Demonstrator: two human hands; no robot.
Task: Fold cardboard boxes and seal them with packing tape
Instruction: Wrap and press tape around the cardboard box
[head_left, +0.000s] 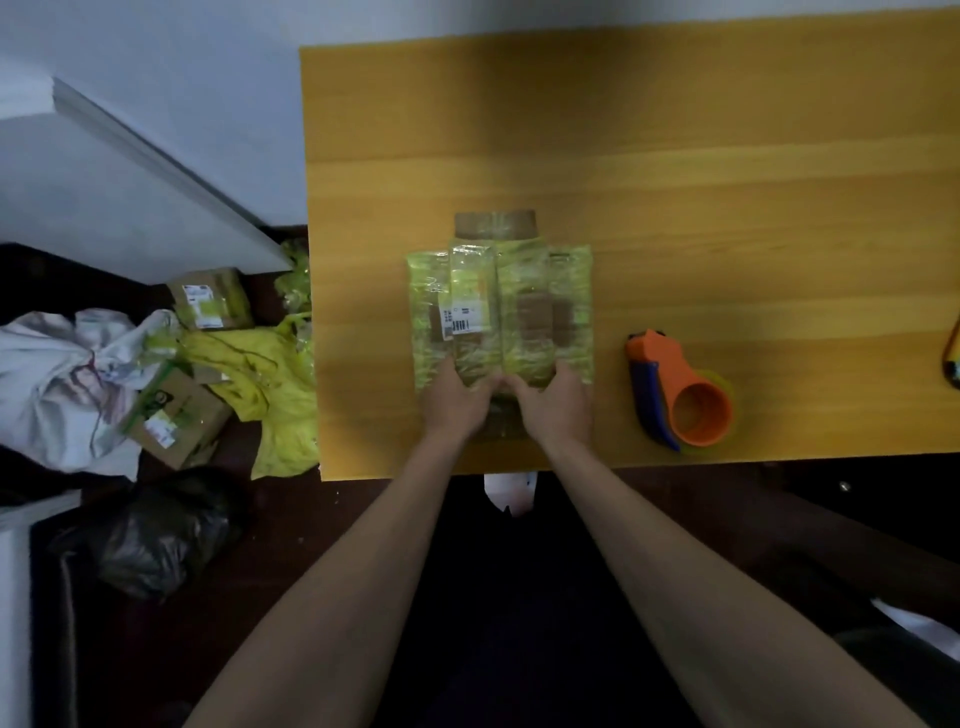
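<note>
A flattened brown cardboard box wrapped in yellow-green glossy tape (500, 306) lies at the centre of the frame on the yellow wooden table (675, 130), a white barcode label (456, 318) on its left half. The left hand (457, 397) and right hand (553, 402) sit side by side at the box's near edge, fingers curled onto the bottom flap and pressing it, thumbs almost touching. An orange and blue tape dispenser (680, 395) rests to the right, well apart from the hands. Taped cardboard boxes (208, 299) clutter the floor at left.
</note>
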